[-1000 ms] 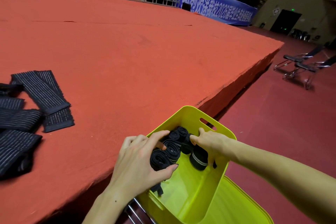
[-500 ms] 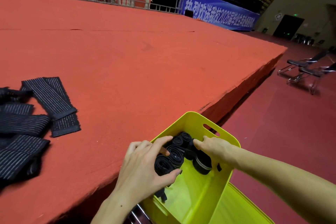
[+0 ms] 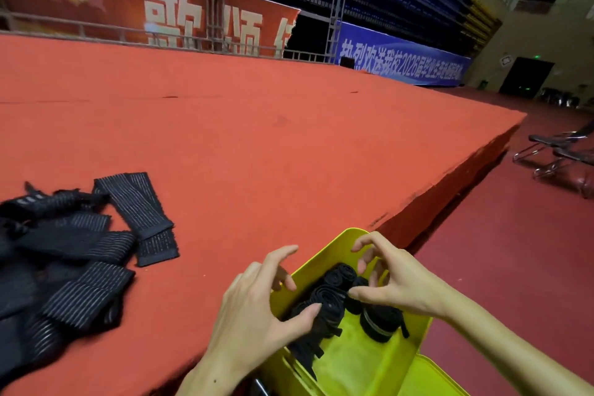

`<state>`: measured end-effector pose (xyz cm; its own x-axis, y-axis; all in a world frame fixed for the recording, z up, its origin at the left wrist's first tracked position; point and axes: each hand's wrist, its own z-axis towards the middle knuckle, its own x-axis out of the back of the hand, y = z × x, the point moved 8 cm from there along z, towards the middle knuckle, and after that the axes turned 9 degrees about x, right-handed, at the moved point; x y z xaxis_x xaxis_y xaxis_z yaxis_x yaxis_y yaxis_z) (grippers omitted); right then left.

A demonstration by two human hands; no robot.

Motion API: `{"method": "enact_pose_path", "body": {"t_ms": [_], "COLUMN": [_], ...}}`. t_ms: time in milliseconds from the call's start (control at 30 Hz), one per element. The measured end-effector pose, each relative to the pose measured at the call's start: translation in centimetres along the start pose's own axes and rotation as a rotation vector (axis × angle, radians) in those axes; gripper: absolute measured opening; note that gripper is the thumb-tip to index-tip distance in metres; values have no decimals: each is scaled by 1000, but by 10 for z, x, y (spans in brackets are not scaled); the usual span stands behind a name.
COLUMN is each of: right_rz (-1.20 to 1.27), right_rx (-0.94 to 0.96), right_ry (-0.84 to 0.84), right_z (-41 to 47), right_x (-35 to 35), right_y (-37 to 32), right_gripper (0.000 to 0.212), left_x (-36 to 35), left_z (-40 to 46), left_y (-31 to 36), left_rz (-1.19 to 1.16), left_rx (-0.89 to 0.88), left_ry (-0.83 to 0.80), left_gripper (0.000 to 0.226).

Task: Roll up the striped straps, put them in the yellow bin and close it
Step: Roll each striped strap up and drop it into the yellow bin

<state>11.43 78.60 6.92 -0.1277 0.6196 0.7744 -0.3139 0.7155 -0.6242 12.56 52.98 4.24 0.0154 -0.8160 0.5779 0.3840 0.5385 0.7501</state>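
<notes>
The yellow bin (image 3: 326, 247) stands open against the stage's front edge, with several black rolled straps (image 3: 329, 297) packed in its far end and one striped roll (image 3: 381, 321) to their right. My left hand (image 3: 254, 309) hovers over the bin's left rim with its fingers spread and loosely curved, the thumb tip next to a roll. My right hand (image 3: 397, 281) hangs just above the rolls, fingers loosely curved and holding nothing. A pile of unrolled striped straps (image 3: 74, 251) lies on the red stage carpet at the left.
The bin's yellow lid (image 3: 430, 376) hangs open at its near right side. The red carpeted stage (image 3: 257, 145) drops off to a darker red floor on the right. Folding chairs (image 3: 559, 151) stand at the far right. Banners and railings line the back.
Both hands have lifted off the rolled straps in the bin and spread their fingers. The view has tilted upward, so the bin sits lower in the frame.
</notes>
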Motion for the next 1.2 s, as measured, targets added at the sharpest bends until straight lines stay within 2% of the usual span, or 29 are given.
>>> {"method": "enact_pose_path", "body": {"t_ms": [100, 200, 500, 667, 800, 1000, 1133, 1200], "right_rz": [189, 298, 235, 263, 325, 399, 432, 450], "right_rx": [111, 208, 523, 572, 549, 470, 447, 437], "right_ry": [62, 25, -346, -464, -481, -453, -441, -451], "right_z": [-5, 1, 83, 134, 182, 253, 282, 289], "right_x": [-22, -61, -222, -312, -371, -429, -448, -453], "right_y": [-53, -109, -289, -359, -388, -395, -387, -383], "right_gripper": [58, 55, 53, 54, 50, 50, 49, 49], "left_x": [43, 103, 316, 405, 442, 458, 460, 460], "left_z": [-23, -60, -201, -251, -241, -166, -122, -106], "left_y": [-17, -50, -167, -224, -280, -360, -419, -445], "left_rz": [42, 70, 204, 231, 221, 276, 324, 222], "left_rx": [28, 92, 412, 555, 648, 790, 922, 948], "left_ry": [38, 110, 394, 537, 554, 481, 434, 430], "left_gripper": [83, 84, 80, 78, 76, 74, 86, 94]}}
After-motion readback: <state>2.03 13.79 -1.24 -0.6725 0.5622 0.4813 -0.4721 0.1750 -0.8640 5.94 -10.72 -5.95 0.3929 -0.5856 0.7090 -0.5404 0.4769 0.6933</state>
